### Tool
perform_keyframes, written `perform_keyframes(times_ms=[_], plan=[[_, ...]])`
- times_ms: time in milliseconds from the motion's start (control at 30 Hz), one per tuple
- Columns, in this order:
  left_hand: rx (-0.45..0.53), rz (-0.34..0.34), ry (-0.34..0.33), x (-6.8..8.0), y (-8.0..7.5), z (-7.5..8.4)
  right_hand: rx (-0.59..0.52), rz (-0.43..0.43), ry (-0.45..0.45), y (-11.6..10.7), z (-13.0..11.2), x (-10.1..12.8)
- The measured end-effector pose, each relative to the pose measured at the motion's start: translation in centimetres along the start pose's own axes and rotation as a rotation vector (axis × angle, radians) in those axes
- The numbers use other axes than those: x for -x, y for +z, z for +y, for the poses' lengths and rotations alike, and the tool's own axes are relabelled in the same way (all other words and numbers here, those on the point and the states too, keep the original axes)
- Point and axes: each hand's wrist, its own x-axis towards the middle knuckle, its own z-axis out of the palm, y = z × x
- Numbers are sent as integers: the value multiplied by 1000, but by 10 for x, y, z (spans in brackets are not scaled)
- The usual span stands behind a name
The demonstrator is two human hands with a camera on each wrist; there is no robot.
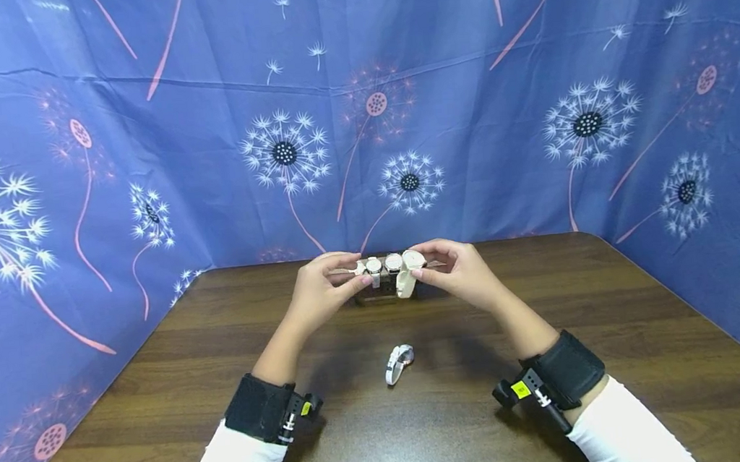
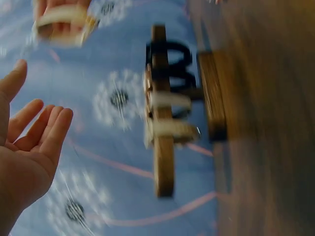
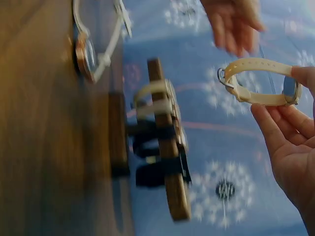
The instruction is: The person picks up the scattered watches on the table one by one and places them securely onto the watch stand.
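My right hand (image 1: 461, 271) holds a cream-strapped wristwatch (image 3: 258, 64), thumb and fingers at its round case. Its strap is buckled into a loop, and the whole watch is held off the stand. My left hand (image 2: 29, 162) has nothing in it; its fingers are slightly bent and stand apart from the watch stand. Between the hands is that wooden watch stand (image 2: 164, 172), a horizontal bar on a base. Several watches hang on it, two with pale straps (image 2: 172, 129) and others with dark straps (image 2: 172, 73).
Nearer me on the brown wooden table (image 1: 425, 430) lies a white-strapped watch (image 1: 398, 363) with a rose-gold case. A blue cloth (image 1: 465, 107) printed with dandelions hangs behind the table and along its sides. Both forearms wear black wrist straps with cameras.
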Motion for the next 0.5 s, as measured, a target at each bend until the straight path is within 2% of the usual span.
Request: perform_keyframes(times_ms=[200,267,400,500], plan=[[-84,113,-291,-2,-33,-30,62,111,78,-33,22,0],[-60,130,-390,-1,-40,-39,101,149,94,-44,30,1],[116,143,-573,-2,-47,-56,154,211,117,-60,45,4],[273,180,-706,-5,-47,-69,178,237,127,-67,54,4]])
